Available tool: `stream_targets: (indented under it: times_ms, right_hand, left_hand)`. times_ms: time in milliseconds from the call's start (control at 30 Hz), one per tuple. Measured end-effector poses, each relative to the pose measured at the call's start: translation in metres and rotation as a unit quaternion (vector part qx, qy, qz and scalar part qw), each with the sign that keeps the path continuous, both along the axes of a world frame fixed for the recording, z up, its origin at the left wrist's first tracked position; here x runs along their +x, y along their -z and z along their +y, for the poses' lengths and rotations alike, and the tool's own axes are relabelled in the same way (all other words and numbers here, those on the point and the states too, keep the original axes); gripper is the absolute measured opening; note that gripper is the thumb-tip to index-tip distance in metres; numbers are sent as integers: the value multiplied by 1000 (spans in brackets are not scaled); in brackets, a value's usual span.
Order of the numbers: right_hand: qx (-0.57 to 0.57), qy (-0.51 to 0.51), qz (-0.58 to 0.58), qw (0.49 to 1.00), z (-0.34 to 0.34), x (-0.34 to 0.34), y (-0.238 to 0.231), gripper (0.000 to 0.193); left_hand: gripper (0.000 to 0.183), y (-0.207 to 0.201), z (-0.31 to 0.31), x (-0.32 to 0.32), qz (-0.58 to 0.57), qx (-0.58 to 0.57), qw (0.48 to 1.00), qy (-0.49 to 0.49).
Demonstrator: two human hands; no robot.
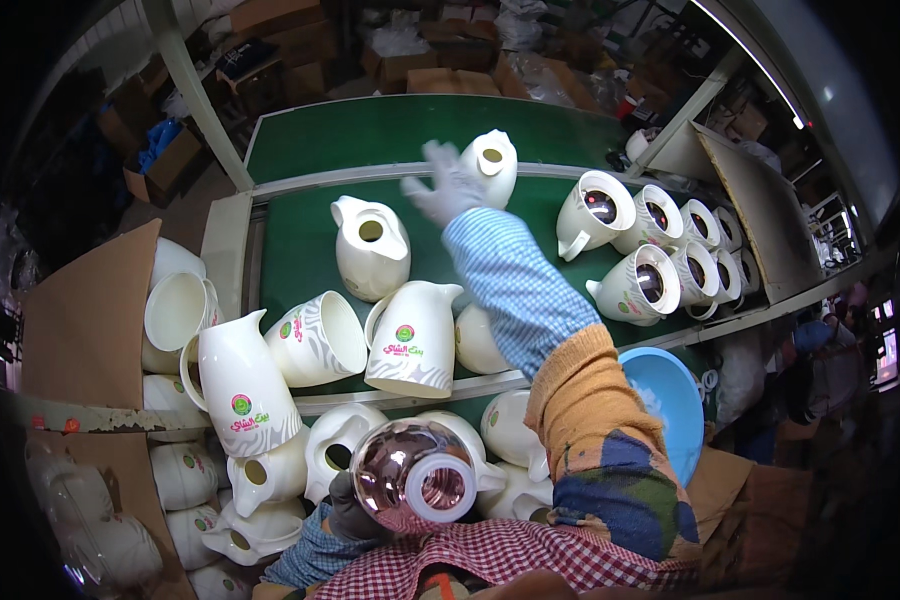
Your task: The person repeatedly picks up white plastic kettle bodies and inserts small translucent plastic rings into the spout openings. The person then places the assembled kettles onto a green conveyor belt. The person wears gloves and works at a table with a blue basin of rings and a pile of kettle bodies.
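My left hand (353, 512), in a dark grey glove, is closed on a shiny pink mirrored glass flask liner (388, 472), held low in front of me with its pale-ringed mouth facing up. My right arm reaches forward over the green belt. At its end my right hand (444, 188), in a light grey glove, has its fingers spread and slightly blurred, right beside a white jug body (501, 182). Whether they touch, I cannot tell. A second white jug body (372, 250) stands upright to the left. Nearer lie a tilted white jug body (315, 335) and an upturned one (410, 345).
Several white jugs with dark mirrored insides (642, 285) lie in rows at the right. More jug bodies (250, 390) crowd the near left, beside a cardboard box (80, 320) of them. A blue basin (682, 395) sits by my right arm. Metal rails (300, 185) border the belt.
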State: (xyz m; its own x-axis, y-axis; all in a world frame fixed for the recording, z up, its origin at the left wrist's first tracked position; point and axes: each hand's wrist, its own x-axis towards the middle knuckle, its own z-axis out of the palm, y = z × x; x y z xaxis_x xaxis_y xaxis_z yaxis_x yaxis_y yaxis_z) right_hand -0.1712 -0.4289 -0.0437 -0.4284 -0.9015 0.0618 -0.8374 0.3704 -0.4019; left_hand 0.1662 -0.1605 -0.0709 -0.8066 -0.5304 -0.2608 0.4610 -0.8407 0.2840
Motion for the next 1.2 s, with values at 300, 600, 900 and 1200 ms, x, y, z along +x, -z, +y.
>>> stream_targets:
  times_ms: [300,600,900,1200]
  right_hand:
    - [61,158,-21,985,16,-91,39,51]
    - [-370,45,-191,908,115,-114,-7,17]
    - [-495,-66,-453,739,391,-57,-152,13]
    - [-437,-142,-491,741,497,44,-105,12]
  left_hand:
    - [86,15,11,3,12,-5,1000,-4]
    - [92,4,13,2,38,-37,998,-25]
    - [90,-16,19,-11,70,-108,991,-38]
    - [67,-36,70,-2,59,-84,995,0]
